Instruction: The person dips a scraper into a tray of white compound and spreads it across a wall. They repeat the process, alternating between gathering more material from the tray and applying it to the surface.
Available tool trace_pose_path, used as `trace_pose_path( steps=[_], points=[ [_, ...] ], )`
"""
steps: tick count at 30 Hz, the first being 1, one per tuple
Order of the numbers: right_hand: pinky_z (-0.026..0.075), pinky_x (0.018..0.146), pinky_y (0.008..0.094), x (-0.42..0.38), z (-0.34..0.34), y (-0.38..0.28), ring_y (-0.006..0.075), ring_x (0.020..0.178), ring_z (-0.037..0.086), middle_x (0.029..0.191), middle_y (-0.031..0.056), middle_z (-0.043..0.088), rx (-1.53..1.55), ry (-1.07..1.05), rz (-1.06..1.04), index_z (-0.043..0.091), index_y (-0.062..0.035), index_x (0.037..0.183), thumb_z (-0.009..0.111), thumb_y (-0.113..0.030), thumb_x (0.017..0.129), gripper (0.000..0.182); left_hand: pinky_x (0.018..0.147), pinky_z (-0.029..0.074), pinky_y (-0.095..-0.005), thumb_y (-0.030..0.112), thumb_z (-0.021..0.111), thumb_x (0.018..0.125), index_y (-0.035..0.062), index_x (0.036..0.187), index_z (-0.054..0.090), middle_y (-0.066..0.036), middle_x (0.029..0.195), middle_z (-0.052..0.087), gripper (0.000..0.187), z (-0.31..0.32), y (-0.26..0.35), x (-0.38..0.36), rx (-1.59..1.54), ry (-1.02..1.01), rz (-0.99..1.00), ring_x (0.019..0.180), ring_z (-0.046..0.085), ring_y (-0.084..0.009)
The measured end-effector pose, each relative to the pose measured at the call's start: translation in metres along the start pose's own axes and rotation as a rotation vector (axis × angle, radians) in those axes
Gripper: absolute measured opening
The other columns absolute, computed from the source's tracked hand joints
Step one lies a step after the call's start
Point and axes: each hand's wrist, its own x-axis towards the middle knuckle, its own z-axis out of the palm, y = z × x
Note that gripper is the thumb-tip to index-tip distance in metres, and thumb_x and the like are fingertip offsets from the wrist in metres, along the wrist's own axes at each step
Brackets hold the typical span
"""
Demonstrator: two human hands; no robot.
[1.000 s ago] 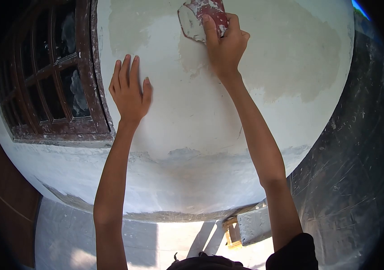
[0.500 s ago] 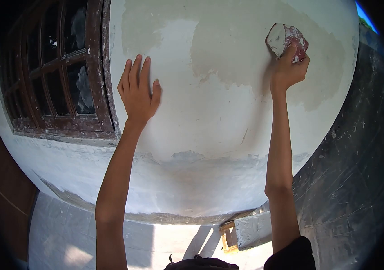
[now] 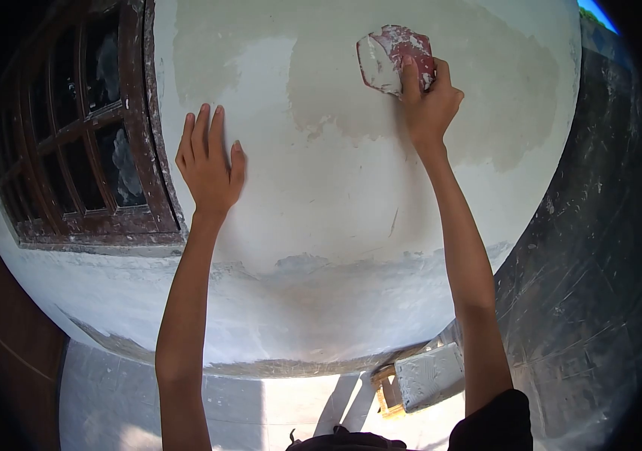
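My right hand (image 3: pixel 432 109) grips a dark red putty scraper (image 3: pixel 411 49), its face smeared with white filler. The scraper lies against the upper part of the wall (image 3: pixel 328 195), where pale white and damp-looking grey-beige patches meet. My left hand (image 3: pixel 208 165) rests flat on the wall with fingers spread, holding nothing. It is just right of the brown window frame (image 3: pixel 140 113).
A white-smeared board or tray (image 3: pixel 430 376) sits on a wooden stand (image 3: pixel 387 395) at the wall's foot. Dark window panes (image 3: pixel 103 64) are at the left. A dark, scratched surface (image 3: pixel 592 263) runs along the right. Sunlight falls on the tiled floor (image 3: pixel 231 413).
My right hand has slid the scraper leftward and slightly up across the wall. My left hand stays spread on the wall, and the view has shifted a little.
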Motion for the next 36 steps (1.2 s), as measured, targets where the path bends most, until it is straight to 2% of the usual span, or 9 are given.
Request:
trace_pose_path(
  steps=[2,8,12,15,20,25,30,32,36],
  points=[
    [0.049,0.069,0.0370,0.013,-0.019,0.018,0.0217,0.056,0.060,0.065,0.0100,0.067,-0.009,0.078,0.142,0.062,0.0008,0.101,0.067,-0.032,0.093,0.034,0.111,0.023,-0.0472,0.023,0.050,0.095,0.0077,0.147,0.045,-0.014,0.152,0.042,0.055,0.000,0.001,0.001,0.003,-0.014,-0.011,0.143,0.034,-0.0352],
    [0.054,0.060,0.0307,0.012,-0.051,0.033,0.0161,0.069,0.068,0.078,0.0115,0.070,0.100,0.369,0.338,0.060,0.0040,0.103,0.064,-0.029,0.096,0.034,0.112,0.025,-0.0460,0.023,0.054,0.091,0.0102,0.146,0.048,-0.013,0.151,0.045,0.057,0.004,0.001,0.000,0.024,0.004,-0.026,0.142,0.035,-0.0341],
    [0.043,0.047,0.0233,-0.019,-0.021,-0.036,0.0072,0.060,0.054,0.078,0.0065,0.068,0.537,0.120,0.260,0.058,0.0017,0.104,0.066,-0.029,0.097,0.033,0.111,0.025,-0.0455,0.023,0.054,0.091,0.0101,0.145,0.048,-0.012,0.150,0.045,0.056,0.003,0.001,0.001,0.015,0.008,-0.017,0.142,0.035,-0.0342],
    [0.032,0.083,0.0328,-0.043,0.017,-0.054,0.0152,0.060,0.045,0.069,0.0006,0.064,0.232,-0.056,-0.051,0.061,-0.0053,0.100,0.068,-0.033,0.095,0.029,0.111,0.026,-0.0455,0.023,0.055,0.091,0.0097,0.145,0.048,-0.012,0.150,0.045,0.056,0.001,0.000,0.002,-0.008,0.020,-0.008,0.141,0.036,-0.0343],
    [0.033,0.084,0.0344,-0.028,0.009,-0.020,0.0175,0.058,0.045,0.069,0.0034,0.065,0.067,-0.015,0.024,0.063,-0.0032,0.101,0.067,-0.031,0.094,0.029,0.111,0.026,-0.0451,0.023,0.056,0.091,0.0097,0.144,0.049,-0.012,0.150,0.045,0.056,0.002,-0.001,0.001,0.004,0.006,-0.017,0.141,0.036,-0.0338],
    [0.049,0.063,0.0282,-0.003,-0.038,0.014,0.0159,0.069,0.061,0.083,0.0140,0.070,-0.007,0.090,0.365,0.063,0.0036,0.104,0.066,-0.031,0.094,0.036,0.111,0.025,-0.0457,0.022,0.055,0.090,0.0085,0.145,0.048,-0.013,0.150,0.044,0.057,0.001,0.000,0.001,-0.009,-0.005,-0.026,0.142,0.035,-0.0347],
    [0.046,0.059,0.0273,-0.019,-0.043,0.007,0.0110,0.064,0.056,0.082,0.0097,0.067,0.116,0.388,0.395,0.060,0.0040,0.106,0.063,-0.030,0.098,0.035,0.112,0.024,-0.0461,0.021,0.054,0.090,0.0076,0.146,0.047,-0.014,0.151,0.044,0.058,0.002,0.002,0.001,-0.032,-0.002,-0.038,0.142,0.034,-0.0353],
    [0.044,0.058,0.0272,-0.038,-0.032,-0.025,0.0110,0.064,0.053,0.080,0.0070,0.066,0.356,0.277,0.403,0.059,0.0030,0.105,0.062,-0.029,0.099,0.032,0.112,0.024,-0.0461,0.020,0.054,0.089,0.0081,0.146,0.047,-0.013,0.151,0.044,0.058,0.002,0.000,0.000,-0.040,-0.014,-0.038,0.143,0.034,-0.0352],
    [0.040,0.070,0.0300,-0.074,0.006,-0.066,0.0145,0.075,0.043,0.081,0.0039,0.066,0.358,-0.100,0.304,0.061,-0.0036,0.107,0.065,-0.029,0.098,0.027,0.111,0.027,-0.0445,0.021,0.058,0.089,0.0098,0.144,0.050,-0.011,0.151,0.044,0.057,0.000,0.001,0.000,-0.037,-0.012,-0.042,0.141,0.036,-0.0330]
  ],
)
